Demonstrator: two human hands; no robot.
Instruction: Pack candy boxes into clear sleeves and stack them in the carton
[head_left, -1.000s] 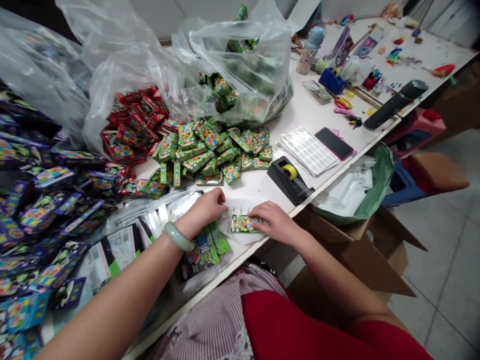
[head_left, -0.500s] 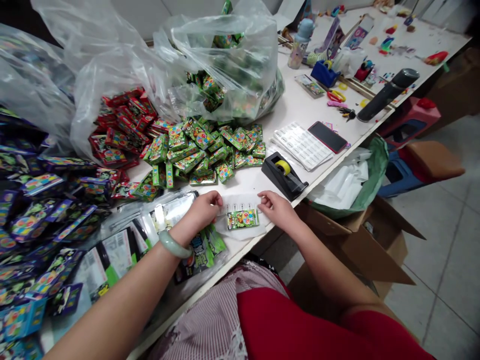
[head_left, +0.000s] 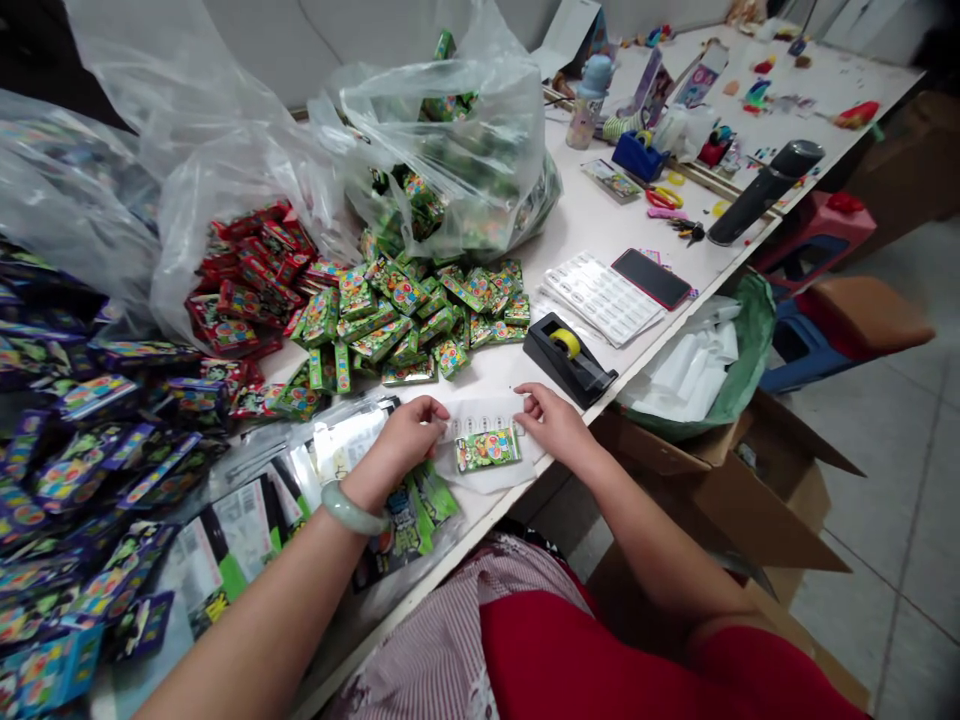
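Between my two hands, a small green packet lies on a white translucent sheet at the table's front edge. A strip of round clear stickers runs just above the packet. My left hand, with a jade bangle on the wrist, pinches the strip's left end. My right hand has thumb and forefinger together at the strip's right end. Green-and-black flat pouches lie partly under my left wrist.
A black tape dispenser stands right of my hands, before sticker sheets and a phone. Green packets, red packets and purple packets are heaped behind and left. An open carton is below the edge.
The view has shifted slightly. Both hands keep nearly the same places at the ends of the sticker strip, and the packet still lies between them.
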